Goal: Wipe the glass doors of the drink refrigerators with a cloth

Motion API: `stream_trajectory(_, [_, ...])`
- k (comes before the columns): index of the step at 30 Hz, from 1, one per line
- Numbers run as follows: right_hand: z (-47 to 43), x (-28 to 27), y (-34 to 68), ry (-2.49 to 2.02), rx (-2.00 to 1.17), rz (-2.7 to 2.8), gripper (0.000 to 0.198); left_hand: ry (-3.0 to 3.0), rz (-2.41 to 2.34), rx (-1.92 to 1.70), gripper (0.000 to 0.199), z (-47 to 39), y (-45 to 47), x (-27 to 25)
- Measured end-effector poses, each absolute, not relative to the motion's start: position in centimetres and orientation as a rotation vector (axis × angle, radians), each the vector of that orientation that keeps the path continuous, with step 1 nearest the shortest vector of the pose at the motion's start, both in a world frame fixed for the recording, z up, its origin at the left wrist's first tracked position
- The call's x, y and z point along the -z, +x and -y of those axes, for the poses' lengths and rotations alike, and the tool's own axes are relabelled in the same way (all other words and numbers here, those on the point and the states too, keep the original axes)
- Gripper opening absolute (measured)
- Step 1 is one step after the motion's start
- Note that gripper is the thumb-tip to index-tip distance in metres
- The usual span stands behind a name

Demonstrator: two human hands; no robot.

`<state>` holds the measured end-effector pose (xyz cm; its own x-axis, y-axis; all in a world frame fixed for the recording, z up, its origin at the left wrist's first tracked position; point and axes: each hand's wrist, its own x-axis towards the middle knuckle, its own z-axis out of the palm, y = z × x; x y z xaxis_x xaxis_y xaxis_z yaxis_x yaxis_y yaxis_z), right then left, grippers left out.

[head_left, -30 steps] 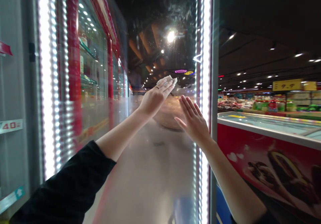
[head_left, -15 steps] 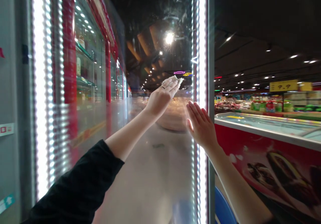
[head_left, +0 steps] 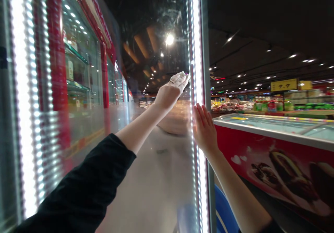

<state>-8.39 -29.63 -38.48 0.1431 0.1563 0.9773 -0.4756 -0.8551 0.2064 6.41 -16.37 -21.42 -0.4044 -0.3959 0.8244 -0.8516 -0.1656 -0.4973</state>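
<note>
My left hand is pressed to a clear glass door with a white cloth under its fingers. It reaches up close to the bright strip light along the door's right edge. Just below and to the right, my right hand lies flat over that lit edge, fingers stretched upward and holding nothing. Whitish smears and specks show on the upper glass. What the right palm touches is hidden behind the hand.
A red-sided chest freezer with ice cream pictures stands at the right. Below my right forearm is a blue round-edged object. Red-framed glass display cabinets line the left side. A yellow price sign hangs over goods farther back.
My left hand and the cloth have slid right across the glass, nearer the lit edge. My right hand stays by that edge, slightly farther right on it. The view has turned a little right.
</note>
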Motion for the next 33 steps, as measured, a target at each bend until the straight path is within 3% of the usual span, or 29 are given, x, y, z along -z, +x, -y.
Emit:
stream_trajectory(8, [30.6,38.6,-8.7,1.875,-1.716,0.281,0.095,1.489,1.842,-1.695,0.076,16.0,4.6,25.5])
stream_trajectory(16, [31.5,38.3,-9.0,1.829,-1.754,0.243,0.099,1.42,1.713,-1.588,0.069,18.3,3.4,23.0])
stream_trajectory(21, [31.8,38.6,-8.9,1.851,-1.768,0.226,0.095,1.43,1.777,-1.632,0.059,17.8,3.0,27.6])
stream_trajectory(24, [31.8,38.7,-9.0,1.856,-1.764,0.227,0.092,1.407,1.881,-1.662,0.067,15.9,4.5,29.3])
stream_trajectory(29, [31.6,38.8,-8.7,1.829,-1.764,0.247,0.087,1.433,1.81,-1.604,0.083,15.3,5.5,26.6])
stream_trajectory(33, [31.6,38.9,-8.3,1.803,-1.812,0.277,0.082,1.521,1.743,-1.57,0.072,16.9,3.3,27.0])
